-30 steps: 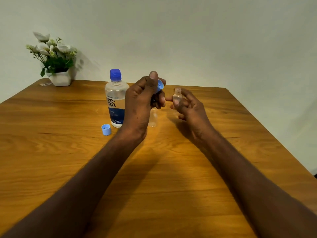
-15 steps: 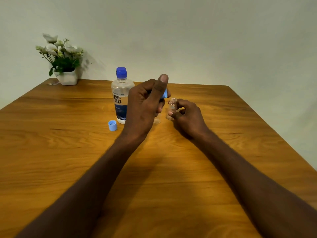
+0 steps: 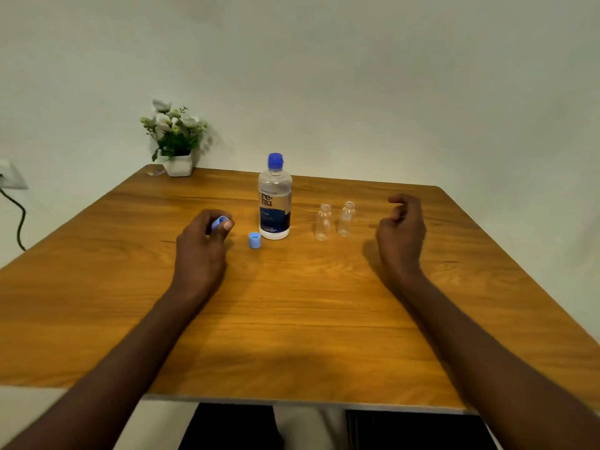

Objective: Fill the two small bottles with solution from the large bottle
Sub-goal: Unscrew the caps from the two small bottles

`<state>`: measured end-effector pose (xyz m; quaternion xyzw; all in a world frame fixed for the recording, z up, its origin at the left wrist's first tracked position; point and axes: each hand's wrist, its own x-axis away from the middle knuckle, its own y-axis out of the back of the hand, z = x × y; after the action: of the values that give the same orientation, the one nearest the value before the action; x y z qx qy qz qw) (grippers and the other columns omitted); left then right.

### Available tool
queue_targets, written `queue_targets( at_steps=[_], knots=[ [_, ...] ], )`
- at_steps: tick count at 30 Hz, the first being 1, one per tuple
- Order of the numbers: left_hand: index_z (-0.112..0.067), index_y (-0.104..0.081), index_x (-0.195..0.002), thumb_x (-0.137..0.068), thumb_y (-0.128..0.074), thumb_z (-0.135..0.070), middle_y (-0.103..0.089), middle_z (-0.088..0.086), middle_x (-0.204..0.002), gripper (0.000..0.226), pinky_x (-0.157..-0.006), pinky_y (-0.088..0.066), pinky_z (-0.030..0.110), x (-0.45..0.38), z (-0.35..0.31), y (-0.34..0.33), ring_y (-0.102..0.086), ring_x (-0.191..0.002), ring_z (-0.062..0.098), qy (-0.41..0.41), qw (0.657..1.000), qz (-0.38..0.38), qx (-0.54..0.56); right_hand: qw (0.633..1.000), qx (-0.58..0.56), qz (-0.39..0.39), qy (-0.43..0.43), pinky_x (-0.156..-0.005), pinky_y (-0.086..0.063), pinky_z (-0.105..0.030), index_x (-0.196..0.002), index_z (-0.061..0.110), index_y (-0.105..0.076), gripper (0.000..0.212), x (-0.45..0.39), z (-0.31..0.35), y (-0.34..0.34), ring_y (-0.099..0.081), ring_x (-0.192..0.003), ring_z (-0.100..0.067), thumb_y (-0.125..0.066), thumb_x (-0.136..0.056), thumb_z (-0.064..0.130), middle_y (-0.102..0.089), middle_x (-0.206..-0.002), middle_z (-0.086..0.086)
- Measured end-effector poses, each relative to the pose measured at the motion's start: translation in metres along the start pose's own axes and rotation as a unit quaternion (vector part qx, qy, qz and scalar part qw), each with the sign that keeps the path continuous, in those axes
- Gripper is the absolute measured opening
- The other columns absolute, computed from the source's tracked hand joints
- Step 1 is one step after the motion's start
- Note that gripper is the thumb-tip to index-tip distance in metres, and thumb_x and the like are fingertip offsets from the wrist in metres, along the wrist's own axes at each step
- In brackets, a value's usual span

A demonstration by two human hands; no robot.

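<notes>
The large clear bottle (image 3: pixel 274 203) with a blue cap on stands upright at the table's middle back. To its right stand two small clear bottles, one (image 3: pixel 323 222) beside the other (image 3: pixel 346 219), both upright and uncapped. My left hand (image 3: pixel 203 248) pinches a small blue cap (image 3: pixel 219 222) low over the table, left of the large bottle. A second small blue cap (image 3: pixel 254 240) lies on the table between that hand and the large bottle. My right hand (image 3: pixel 402 230) hovers right of the small bottles, fingers loosely curled, holding nothing.
A white pot of flowers (image 3: pixel 175 141) sits at the back left corner of the wooden table (image 3: pixel 292 319). A wall socket with a dark cable (image 3: pixel 14 203) is at the far left. The wall stands close behind the table.
My right hand set the small bottle down beside the other and drew away to the right. My left hand carried the blue cap left and down, past the large bottle. The view pulled back.
</notes>
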<state>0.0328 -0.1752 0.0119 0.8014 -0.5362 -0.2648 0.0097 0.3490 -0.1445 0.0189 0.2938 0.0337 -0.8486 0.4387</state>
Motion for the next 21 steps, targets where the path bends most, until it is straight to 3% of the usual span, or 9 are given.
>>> queue_targets(
  at_steps=[2,5,8,10,16,21],
  knots=[
    [-0.022,-0.073,-0.114,-0.104,-0.064,-0.028,-0.062,-0.002,-0.113,0.015,-0.092,-0.048,0.035,-0.005,0.007,-0.002,-0.057,-0.104,0.011,0.018,0.999,-0.008,-0.046,0.996,0.005,-0.042,0.072,-0.065,-0.048,-0.04,-0.12,0.012,-0.06,0.043,0.01,0.004,0.005,-0.053,-0.079,-0.022,-0.055,-0.086,-0.014,-0.054,-0.093,-0.012],
    [-0.014,-0.077,-0.114,-0.103,-0.066,-0.031,-0.06,0.008,-0.115,0.024,-0.1,-0.051,0.046,-0.012,0.012,-0.006,-0.058,-0.114,0.027,0.049,0.993,0.003,-0.107,0.984,0.018,-0.001,0.178,-0.068,-0.047,-0.027,-0.116,0.011,-0.059,0.041,0.027,0.018,-0.003,-0.053,-0.083,-0.02,-0.057,-0.085,-0.015,-0.055,-0.097,-0.009],
    [-0.02,-0.079,-0.105,-0.102,-0.066,-0.031,-0.074,0.002,-0.105,0.017,-0.095,-0.055,0.047,-0.013,0.015,-0.008,-0.067,-0.102,0.02,0.035,0.991,0.026,-0.123,0.971,0.019,0.066,0.229,-0.073,-0.049,-0.022,-0.121,0.013,-0.059,0.04,0.043,0.034,-0.023,-0.057,-0.092,-0.017,-0.062,-0.089,-0.011,-0.057,-0.11,-0.008],
    [-0.023,-0.08,-0.098,-0.101,-0.068,-0.031,-0.078,-0.006,-0.095,0.015,-0.093,-0.056,0.045,-0.012,0.014,-0.008,-0.069,-0.094,0.014,0.036,0.991,0.034,-0.123,0.968,0.026,0.093,0.231,-0.076,-0.053,-0.024,-0.128,0.013,-0.058,0.041,0.051,0.043,-0.039,-0.058,-0.101,-0.015,-0.066,-0.092,-0.005,-0.057,-0.12,-0.006],
    [-0.029,-0.075,-0.122,-0.099,-0.066,-0.047,-0.067,-0.001,-0.119,0.031,-0.104,-0.045,0.048,-0.014,0.013,-0.011,-0.06,-0.115,0.022,0.05,0.974,0.067,-0.213,0.985,0.007,0.128,0.115,-0.105,-0.051,-0.031,-0.156,0.018,-0.036,0.07,0.047,0.074,-0.099,-0.046,-0.139,-0.017,-0.073,-0.097,0.016,-0.046,-0.154,-0.006],
    [-0.025,-0.072,-0.129,-0.102,-0.061,-0.048,-0.067,0.003,-0.123,0.037,-0.104,-0.047,0.05,-0.016,0.018,-0.014,-0.061,-0.115,0.023,0.04,0.971,0.064,-0.226,0.987,-0.031,0.138,0.07,-0.112,-0.049,-0.045,-0.16,0.017,-0.031,0.084,0.042,0.08,-0.134,-0.047,-0.143,-0.02,-0.079,-0.093,0.031,-0.048,-0.157,-0.006]
  ],
)
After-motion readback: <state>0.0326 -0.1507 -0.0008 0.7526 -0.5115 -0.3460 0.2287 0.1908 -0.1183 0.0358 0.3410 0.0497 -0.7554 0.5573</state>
